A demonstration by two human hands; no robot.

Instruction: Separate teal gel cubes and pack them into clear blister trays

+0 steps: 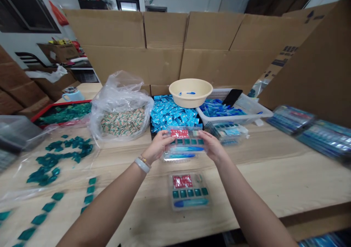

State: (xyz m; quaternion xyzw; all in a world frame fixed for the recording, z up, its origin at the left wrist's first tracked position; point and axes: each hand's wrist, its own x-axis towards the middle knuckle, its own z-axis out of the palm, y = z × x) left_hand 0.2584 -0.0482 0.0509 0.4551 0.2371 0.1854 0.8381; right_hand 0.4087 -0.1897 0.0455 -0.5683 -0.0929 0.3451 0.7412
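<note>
Both hands hold a clear plastic tray (184, 141) above the wooden table (274, 174). It carries red packets, a row of teal sachets and a blue pen-like piece. My left hand (157, 145) grips its left edge, and a white bangle sits on that wrist. My right hand (211, 144) grips its right edge. Under the held tray lies another clear tray (178, 156) on the table. Nearer to me a third filled tray (189, 190) lies flat between my forearms.
A clear bag of tan sachets (120, 119), a pile of blue sachets (171, 113), a beige bowl (190, 91) and a white basket (246, 111) stand behind. Teal sachets (60, 155) lie scattered at left. Stacked filled trays (315, 130) are at right. Cardboard walls surround the table.
</note>
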